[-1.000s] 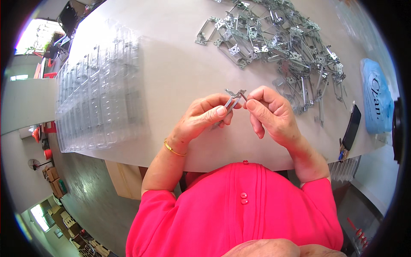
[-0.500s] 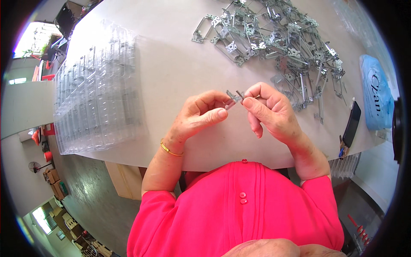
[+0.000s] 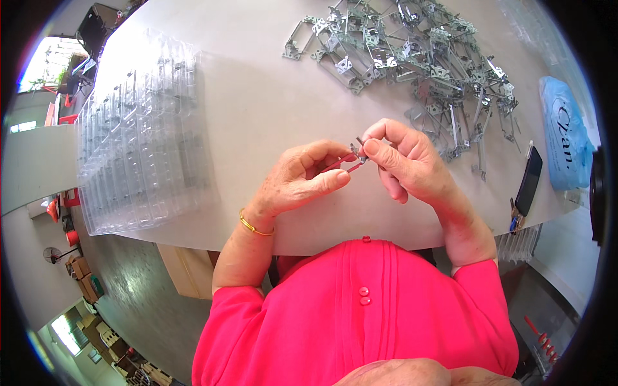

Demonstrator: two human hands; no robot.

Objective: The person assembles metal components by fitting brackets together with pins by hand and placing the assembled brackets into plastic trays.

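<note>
My left hand (image 3: 298, 177) holds a thin metal bracket frame (image 3: 355, 168) between thumb and curled fingers. Its narrow bars pick up a pink-red reflection, and part of it is hidden by the fingers. At the bracket's right end, my right hand (image 3: 407, 161) pinches a small dark metal piece (image 3: 360, 139) between thumb and forefinger. The piece meets the bracket there, though its exact shape is mostly covered. Beyond my right hand lies a tangled heap of similar metal brackets (image 3: 444, 58) on the pale table (image 3: 257, 103).
Stacked clear plastic trays (image 3: 145, 141) fill the table's left side. To the right lie a dark phone (image 3: 530, 181), a small item with a blue part (image 3: 514, 222) and a blue plastic package (image 3: 566, 135). A cardboard box (image 3: 185, 270) stands below the front edge.
My hands have come together: the dark piece in my right fingers now meets the bracket's end. The bracket has turned, so more of its bars shows. The view has shifted slightly.
</note>
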